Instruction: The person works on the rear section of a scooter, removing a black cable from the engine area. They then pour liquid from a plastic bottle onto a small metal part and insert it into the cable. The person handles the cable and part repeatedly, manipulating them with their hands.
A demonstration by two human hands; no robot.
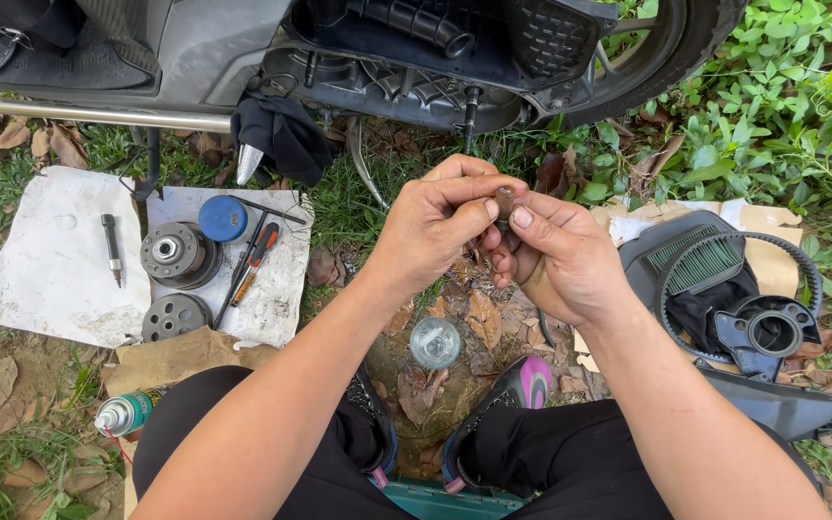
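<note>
My left hand [432, 226] and my right hand [559, 258] meet in front of me, both pinching one small brown cylindrical roller [505, 203] between thumbs and fingertips. They hover above a small clear glass jar [434, 343] that stands on dry leaves between my shoes. Behind the hands is the underside of a scooter engine [406, 72].
On white paper [50, 260] at the left lie a socket bit [111, 246], a clutch assembly [179, 254], a round plate [173, 316], a blue cap [222, 219] and screwdrivers [254, 258]. A spray can [127, 412] lies lower left. A drive belt [734, 284] and black cover [767, 332] rest at right.
</note>
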